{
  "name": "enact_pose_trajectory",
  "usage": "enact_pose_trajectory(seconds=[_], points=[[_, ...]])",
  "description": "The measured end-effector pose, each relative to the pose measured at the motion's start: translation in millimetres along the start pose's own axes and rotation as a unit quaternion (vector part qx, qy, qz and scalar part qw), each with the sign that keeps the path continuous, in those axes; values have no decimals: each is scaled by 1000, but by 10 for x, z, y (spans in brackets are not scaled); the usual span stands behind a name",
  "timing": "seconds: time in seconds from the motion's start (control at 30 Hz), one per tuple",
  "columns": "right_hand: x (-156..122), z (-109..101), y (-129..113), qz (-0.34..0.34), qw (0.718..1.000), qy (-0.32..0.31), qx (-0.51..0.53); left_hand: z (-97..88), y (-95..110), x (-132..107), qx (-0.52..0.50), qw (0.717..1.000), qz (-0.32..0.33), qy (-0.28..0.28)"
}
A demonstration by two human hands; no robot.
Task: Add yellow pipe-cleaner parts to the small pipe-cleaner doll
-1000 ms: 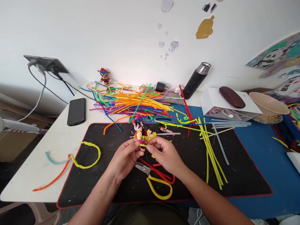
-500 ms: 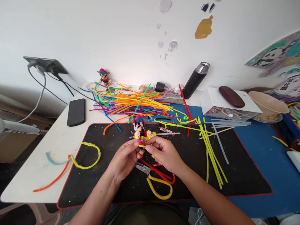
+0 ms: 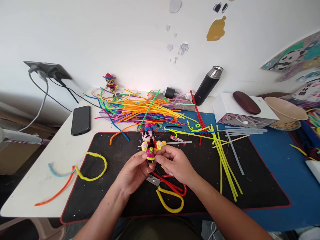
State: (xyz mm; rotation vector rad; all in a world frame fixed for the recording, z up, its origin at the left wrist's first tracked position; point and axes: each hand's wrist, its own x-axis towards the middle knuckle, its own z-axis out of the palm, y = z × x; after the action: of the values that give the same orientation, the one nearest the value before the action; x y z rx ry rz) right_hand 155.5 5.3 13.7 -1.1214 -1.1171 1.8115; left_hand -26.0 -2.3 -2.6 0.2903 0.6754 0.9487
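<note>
Between my two hands stands a small pipe-cleaner doll [image 3: 150, 151] with a pink and blue hat, a pale face with black marks, and a magenta and yellow body. My left hand [image 3: 135, 168] is closed on its lower left side, thumb in front. The fingers of my right hand [image 3: 175, 163] pinch its lower right side. Beneath the hands, scissors [image 3: 170, 201] with yellow and red wrapped handles lie on the black mat [image 3: 207, 193]; my hands cover part of the blades. A curved yellow pipe cleaner [image 3: 105, 170] rests left of my left hand.
A heap of coloured pipe cleaners [image 3: 147, 108] spans the back. A similar doll [image 3: 110, 82] stands by the wall. Yellow-green pipe cleaners [image 3: 226, 163] lie at right, near a white box [image 3: 222, 110]. A black flask [image 3: 208, 86] leans there. A phone [image 3: 80, 120] lies at left.
The doll has tilted so that its face and front show more fully, with its feet now visible between my fingers. Both hands keep their hold in nearly the same place.
</note>
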Motion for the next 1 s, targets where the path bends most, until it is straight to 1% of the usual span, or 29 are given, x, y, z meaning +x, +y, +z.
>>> enact_pose_trajectory(seconds=[0.23, 0.4, 0.6, 0.73, 0.9, 1.0], points=[[11, -4, 45, -10, 999, -6, 43, 60, -79, 14, -29, 999, 25, 11], [16, -18, 66, -11, 997, -16, 75, 86, -126, 12, -37, 999, 30, 7], [1, -34, 66, -5, 993, -30, 114, 86, -140, 11, 3, 999, 41, 1], [-9, -40, 58, -7, 992, -37, 122, 84, -150, 17, 19, 998, 51, 13], [-2, -26, 54, -12, 991, -32, 127, 103, -164, 51, 31, 996, 76, 31], [-1, -19, 59, -11, 990, -25, 136, 107, -170, 76, 40, 995, 87, 31]])
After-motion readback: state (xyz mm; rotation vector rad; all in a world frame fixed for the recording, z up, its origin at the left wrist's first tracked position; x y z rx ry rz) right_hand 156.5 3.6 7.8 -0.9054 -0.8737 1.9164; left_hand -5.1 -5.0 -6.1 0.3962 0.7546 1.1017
